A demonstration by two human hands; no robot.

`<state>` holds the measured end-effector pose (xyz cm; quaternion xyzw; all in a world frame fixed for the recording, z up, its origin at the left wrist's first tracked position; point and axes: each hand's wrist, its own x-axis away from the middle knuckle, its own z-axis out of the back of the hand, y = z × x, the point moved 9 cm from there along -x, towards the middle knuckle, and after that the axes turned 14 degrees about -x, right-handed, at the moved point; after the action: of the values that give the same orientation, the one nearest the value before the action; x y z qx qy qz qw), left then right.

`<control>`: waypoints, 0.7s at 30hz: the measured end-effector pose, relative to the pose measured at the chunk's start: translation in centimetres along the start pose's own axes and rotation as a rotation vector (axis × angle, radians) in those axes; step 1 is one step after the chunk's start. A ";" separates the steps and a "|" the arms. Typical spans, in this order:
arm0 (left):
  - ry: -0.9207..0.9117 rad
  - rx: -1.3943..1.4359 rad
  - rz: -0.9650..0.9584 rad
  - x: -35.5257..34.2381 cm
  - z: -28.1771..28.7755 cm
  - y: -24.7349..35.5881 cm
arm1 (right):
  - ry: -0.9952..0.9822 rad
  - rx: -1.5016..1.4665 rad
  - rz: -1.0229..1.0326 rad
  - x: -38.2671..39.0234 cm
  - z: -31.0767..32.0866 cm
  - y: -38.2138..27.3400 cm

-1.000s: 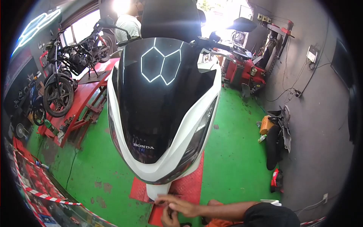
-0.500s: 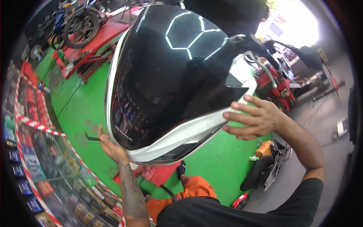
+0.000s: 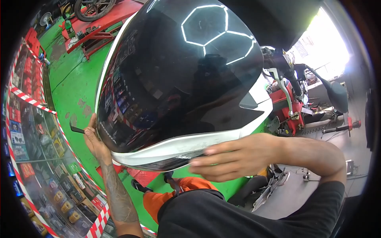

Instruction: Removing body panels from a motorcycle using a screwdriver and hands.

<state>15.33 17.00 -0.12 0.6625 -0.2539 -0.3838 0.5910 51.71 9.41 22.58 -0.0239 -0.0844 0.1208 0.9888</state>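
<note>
A large glossy black motor scooter front panel (image 3: 186,107) with white trim fills the middle of the view and mirrors the hexagonal ceiling lights. My left hand (image 3: 96,143) is closed at its lower left edge, with a thin black bent tool (image 3: 76,127), perhaps a hex key, sticking out of the fingers. The fingertips there are partly hidden by the panel. Along the lower right white trim, my right hand (image 3: 242,156) is open, its fingers stretched out over the panel's lower edge and slightly blurred by motion.
A glass showcase (image 3: 51,158) with red-and-white tape along its edges stands at the left. Behind it are a red lift table (image 3: 107,22) and a wheel (image 3: 94,8). Handlebar, lever and mirror (image 3: 337,96) of a red motorcycle rise at the right. Loose parts (image 3: 270,186) lie on the floor.
The panel now appears larger and further left, with my left hand still at its edge. My right hand has slid down and left along the trim.
</note>
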 end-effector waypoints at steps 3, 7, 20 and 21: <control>-0.021 -0.003 -0.052 0.0 -0.8 0.5 | 0.090 -0.098 -0.067 0.5 -3.0 1.1; -0.032 -0.004 -0.052 -1.1 -1.2 -0.7 | 0.028 -0.309 -0.190 -6.4 -5.7 4.1; -0.029 0.068 -0.022 0.1 -0.6 -0.6 | 0.071 -0.253 -0.022 -0.9 -4.4 1.9; -0.037 0.033 -0.035 0.1 -0.6 -0.6 | -0.144 -0.051 -0.105 -4.0 -7.1 2.9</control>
<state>15.80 17.41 -0.68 0.6694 -0.2595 -0.4020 0.5683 48.43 11.06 14.72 -0.0360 -0.1596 0.0679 0.9842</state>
